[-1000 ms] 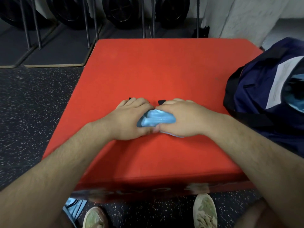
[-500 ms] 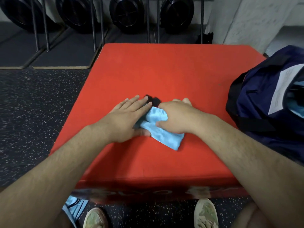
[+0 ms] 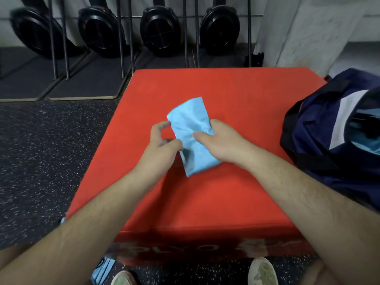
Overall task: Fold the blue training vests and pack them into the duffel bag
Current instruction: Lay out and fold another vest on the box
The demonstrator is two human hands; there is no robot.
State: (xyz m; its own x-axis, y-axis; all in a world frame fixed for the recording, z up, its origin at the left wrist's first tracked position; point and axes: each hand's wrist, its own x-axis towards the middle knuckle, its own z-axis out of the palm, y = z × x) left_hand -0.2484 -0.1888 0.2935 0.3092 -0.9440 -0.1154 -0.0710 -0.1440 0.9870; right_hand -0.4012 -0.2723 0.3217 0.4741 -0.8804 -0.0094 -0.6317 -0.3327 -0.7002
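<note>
Lifted off the red plyo box [image 3: 226,89] now, the folded blue vest [image 3: 189,120] is wrapped in the fingers [image 3: 214,123] of the right hand [image 3: 222,140], left of the open duffel bag [image 3: 320,128]. The left hand [image 3: 162,145] curls at its edge, hold unclear. Packing looks next.

A red padded box [image 3: 236,95] fills the middle of the view, its flat top slightly scuffed and its front face carrying worn pale lettering [image 3: 185,248] that is partly rubbed away. It stands on a black rubber floor [image 3: 51,151] flecked with white. Beyond it, dark mats [image 3: 82,79] with pale wooden edges lie side by side, and four black round housings [image 3: 160,30] stand in a row against the wall, with thin metal rails [image 3: 123,38] rising in front of them. A white pillar [image 3: 308,27] stands at the far right, a small black object [image 3: 255,58] at its foot. Two pale shoes [image 3: 262,272] show at the bottom edge
</note>
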